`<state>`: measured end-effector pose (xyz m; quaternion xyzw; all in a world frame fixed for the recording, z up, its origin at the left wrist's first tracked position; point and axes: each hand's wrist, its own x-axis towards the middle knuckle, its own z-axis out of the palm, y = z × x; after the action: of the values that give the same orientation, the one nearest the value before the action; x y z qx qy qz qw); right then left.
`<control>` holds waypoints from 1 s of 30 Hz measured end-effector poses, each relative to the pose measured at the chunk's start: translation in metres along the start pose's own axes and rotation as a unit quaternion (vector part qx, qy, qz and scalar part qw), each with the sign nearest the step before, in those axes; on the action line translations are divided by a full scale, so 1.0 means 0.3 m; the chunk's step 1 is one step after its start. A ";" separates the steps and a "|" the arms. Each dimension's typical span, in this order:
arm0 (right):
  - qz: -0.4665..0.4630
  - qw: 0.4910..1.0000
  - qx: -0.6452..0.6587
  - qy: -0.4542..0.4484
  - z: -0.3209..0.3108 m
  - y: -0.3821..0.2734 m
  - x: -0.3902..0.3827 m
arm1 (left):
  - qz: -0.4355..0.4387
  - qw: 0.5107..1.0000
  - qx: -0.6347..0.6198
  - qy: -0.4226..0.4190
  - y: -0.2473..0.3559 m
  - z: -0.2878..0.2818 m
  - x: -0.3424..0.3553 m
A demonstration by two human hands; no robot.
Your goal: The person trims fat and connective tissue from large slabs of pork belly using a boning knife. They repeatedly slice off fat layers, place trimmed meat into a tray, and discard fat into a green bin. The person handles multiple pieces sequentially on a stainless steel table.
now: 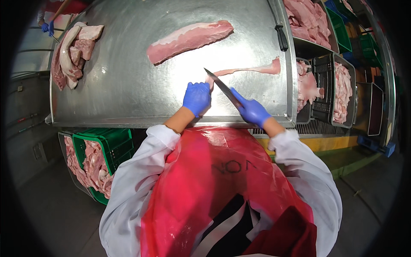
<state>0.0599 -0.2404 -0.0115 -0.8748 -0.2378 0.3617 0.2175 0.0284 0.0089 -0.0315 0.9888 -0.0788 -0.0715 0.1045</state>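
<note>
My left hand [197,98], in a blue glove, is closed on the near end of a long thin strip of meat [239,70] at the front of the metal table [124,81]. The strip stretches away to the right across the steel. In my right hand [253,112], also gloved in blue, is a knife [223,89], its long blade slanting up and left over the strip close to my left fingers. Farther back lies a large pink loin of meat [190,40] with a pale fatty side, touched by neither hand.
Several cut meat pieces [79,51] are heaped at the table's left end. A second black-handled tool [281,37] lies along the right edge. Crates of meat stand on the right [342,92] and at the lower left [102,158]. Another person's gloved hands [48,28] show at the far left.
</note>
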 end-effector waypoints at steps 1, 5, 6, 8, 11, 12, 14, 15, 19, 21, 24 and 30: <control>-0.009 1.000 0.002 0.005 0.003 -0.045 0.077 | 0.017 1.000 -0.004 -0.010 0.036 -0.006 -0.013; -0.061 0.997 0.002 0.045 0.007 -0.122 0.259 | 0.007 0.999 -0.041 -0.018 0.069 -0.059 0.012; -0.049 0.998 0.006 0.040 -0.001 -0.125 0.262 | -0.033 0.997 -0.055 -0.052 0.070 -0.159 0.038; -0.064 0.997 -0.012 0.036 -0.006 -0.098 0.186 | -0.102 0.986 -0.099 0.084 -0.111 -0.066 0.052; -0.067 0.996 -0.058 0.015 -0.024 0.008 0.083 | -0.220 0.961 -0.074 0.152 -0.250 -0.182 0.039; -0.065 0.996 -0.057 0.008 -0.040 0.013 0.056 | -0.178 0.955 -0.071 0.225 -0.289 -0.236 -0.011; -0.087 0.996 0.021 0.016 -0.052 0.057 0.005 | -0.271 0.930 -0.055 0.242 -0.389 -0.351 -0.166; -0.109 0.989 0.100 0.029 -0.050 0.107 -0.026 | -0.290 0.909 -0.118 0.275 -0.438 -0.415 -0.274; -0.033 0.878 0.467 0.094 -0.049 0.133 -0.063 | -0.409 0.833 -0.051 0.369 -0.695 -0.535 -0.847; -0.018 0.828 0.540 0.149 -0.074 0.090 0.086 | -0.502 0.807 0.049 0.308 -0.762 -0.588 -1.166; -0.067 0.706 0.639 0.296 -0.114 -0.005 0.435 | -0.631 0.729 0.163 0.210 -0.899 -0.496 -1.599; -0.156 0.492 0.754 0.405 -0.303 0.036 0.650 | -0.579 0.743 0.292 0.162 -0.858 -0.497 -1.496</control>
<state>0.2515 -0.1562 -0.0623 -0.3762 0.1075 -0.0310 0.9198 -0.3505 0.3633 0.1127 0.8229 0.5105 0.0696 -0.2397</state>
